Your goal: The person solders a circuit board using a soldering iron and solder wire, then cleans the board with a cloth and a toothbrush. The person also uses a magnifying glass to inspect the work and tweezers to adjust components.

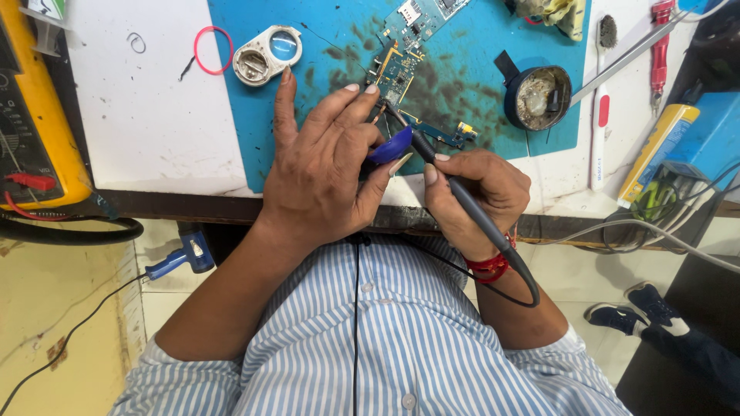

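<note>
An electronics repair workshop is indicated by the stained blue work mat (462, 85), bare circuit boards (396, 75), a yellow multimeter (35, 115) and a flux tin (537, 96) on the bench (154, 115).

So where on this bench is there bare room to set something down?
The widest bare patch is the white bench top between the yellow multimeter and the blue mat, below the red rubber ring. It is crowded at mat centre, where both hands work on the circuit board.

yellow multimeter (35, 115) far left | red rubber ring (213, 50) | magnifier loupe (267, 54) | round flux tin (537, 96) | white toothbrush (600, 108) right
</note>
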